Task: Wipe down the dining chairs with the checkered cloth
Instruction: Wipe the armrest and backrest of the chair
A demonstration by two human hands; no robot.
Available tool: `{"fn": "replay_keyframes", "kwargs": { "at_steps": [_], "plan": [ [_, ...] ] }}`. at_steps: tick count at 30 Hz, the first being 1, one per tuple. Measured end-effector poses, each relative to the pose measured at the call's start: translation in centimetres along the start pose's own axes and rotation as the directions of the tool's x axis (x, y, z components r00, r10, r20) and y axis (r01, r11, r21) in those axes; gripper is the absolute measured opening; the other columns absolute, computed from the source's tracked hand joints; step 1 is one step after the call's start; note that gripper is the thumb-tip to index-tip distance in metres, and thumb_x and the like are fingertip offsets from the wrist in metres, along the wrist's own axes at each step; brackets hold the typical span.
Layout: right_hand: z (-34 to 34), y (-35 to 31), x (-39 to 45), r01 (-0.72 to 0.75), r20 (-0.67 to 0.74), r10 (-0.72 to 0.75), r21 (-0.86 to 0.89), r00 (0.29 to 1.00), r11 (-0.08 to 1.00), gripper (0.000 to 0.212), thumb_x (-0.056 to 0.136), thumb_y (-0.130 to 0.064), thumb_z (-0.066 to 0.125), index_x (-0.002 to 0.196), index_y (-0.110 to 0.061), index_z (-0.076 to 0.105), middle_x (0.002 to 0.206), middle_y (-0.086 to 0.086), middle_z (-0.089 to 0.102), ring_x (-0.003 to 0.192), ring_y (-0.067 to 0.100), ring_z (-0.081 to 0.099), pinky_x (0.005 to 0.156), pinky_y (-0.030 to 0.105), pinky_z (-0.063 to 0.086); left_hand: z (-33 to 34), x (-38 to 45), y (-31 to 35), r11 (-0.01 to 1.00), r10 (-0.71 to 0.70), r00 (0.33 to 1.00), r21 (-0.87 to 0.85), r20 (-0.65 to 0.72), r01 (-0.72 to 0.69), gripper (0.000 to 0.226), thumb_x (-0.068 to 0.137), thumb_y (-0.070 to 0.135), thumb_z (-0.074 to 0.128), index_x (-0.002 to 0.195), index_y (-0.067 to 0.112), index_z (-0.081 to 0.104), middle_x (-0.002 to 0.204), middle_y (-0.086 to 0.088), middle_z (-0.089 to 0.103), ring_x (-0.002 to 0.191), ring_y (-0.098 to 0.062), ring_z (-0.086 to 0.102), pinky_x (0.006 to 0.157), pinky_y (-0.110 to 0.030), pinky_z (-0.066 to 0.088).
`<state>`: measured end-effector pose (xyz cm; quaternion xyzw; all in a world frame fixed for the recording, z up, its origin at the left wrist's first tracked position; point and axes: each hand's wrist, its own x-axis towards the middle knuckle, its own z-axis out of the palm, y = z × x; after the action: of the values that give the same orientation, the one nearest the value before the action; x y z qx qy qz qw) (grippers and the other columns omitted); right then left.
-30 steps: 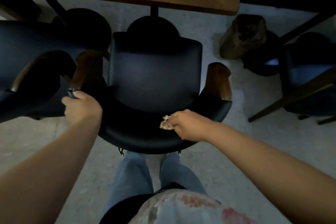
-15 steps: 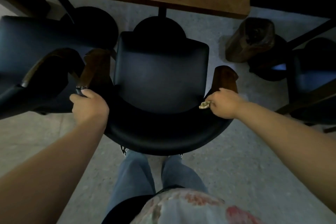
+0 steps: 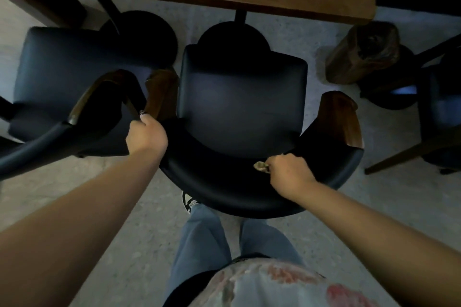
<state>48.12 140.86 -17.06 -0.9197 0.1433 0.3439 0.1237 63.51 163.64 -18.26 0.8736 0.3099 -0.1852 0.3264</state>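
Fingers of the right hand (image 3: 289,172) curl round the bunched checkered cloth (image 3: 261,166), pressing it onto the curved black backrest of the middle dining chair (image 3: 239,102); only a small pale wad shows, its pattern too dim to read. Left hand (image 3: 146,136) grips the backrest's other end beside a wooden armrest. Wiping the padded, smooth, leather-like rail seems underway. Next probably comes a steady sweep along the curve, then the glossy wood arms.

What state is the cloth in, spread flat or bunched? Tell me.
Bunched. The cloth is wadded in the right hand, only a small crumpled end poking out against the chair's backrest.
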Motion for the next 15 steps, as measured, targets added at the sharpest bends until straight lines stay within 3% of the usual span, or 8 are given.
{"fn": "replay_keyframes", "kwargs": {
  "at_steps": [4,8,11,15],
  "plan": [
    [1.3,-6.2,1.0,-0.004,-0.046,0.021,0.340,0.999,0.941,0.030,0.087,-0.011,0.045,0.104,-0.016,0.069,0.106,0.016,0.068,0.100,0.039,0.061,0.078,0.035,0.047,0.6,0.3,0.1,0.999,0.051,0.995,0.021,-0.090,-0.049,0.058,0.104,0.040,0.021,0.129,-0.001,0.052,0.130,-0.024,0.056,0.120,-0.041,0.051,0.101,-0.045,0.038],
    [0.5,-12.2,5.4,0.002,-0.078,0.076,0.711,0.994,0.704,0.029,0.093,-0.014,0.044,0.111,-0.014,0.067,0.108,0.015,0.068,0.103,0.034,0.060,0.076,0.030,0.042,0.9,0.6,0.0,0.999,0.041,0.993,0.033,-0.113,-0.038,0.056,0.104,0.039,0.022,0.129,0.000,0.053,0.130,-0.023,0.056,0.120,-0.041,0.051,0.100,-0.045,0.039],
    [0.4,-15.8,7.6,0.073,-0.083,-0.015,0.767,0.996,0.638,0.035,0.097,-0.017,0.039,0.127,-0.018,0.057,0.116,0.014,0.065,0.107,0.032,0.059,0.073,0.025,0.037,1.2,0.6,-0.2,0.998,0.052,0.988,0.039,-0.147,-0.046,0.055,0.103,0.040,0.024,0.127,0.001,0.055,0.128,-0.023,0.057,0.118,-0.041,0.052,0.098,-0.044,0.040],
    [1.0,-14.9,7.5,0.149,-0.046,-0.164,0.704,0.985,0.694,0.051,0.089,-0.008,0.043,0.138,-0.019,0.051,0.116,0.020,0.065,0.107,0.035,0.061,0.094,0.032,0.047,1.2,0.6,-0.1,0.998,0.055,0.984,0.046,-0.169,-0.047,0.055,0.103,0.040,0.024,0.125,0.002,0.057,0.126,-0.021,0.059,0.115,-0.039,0.055,0.094,-0.042,0.041]
  ]
}}
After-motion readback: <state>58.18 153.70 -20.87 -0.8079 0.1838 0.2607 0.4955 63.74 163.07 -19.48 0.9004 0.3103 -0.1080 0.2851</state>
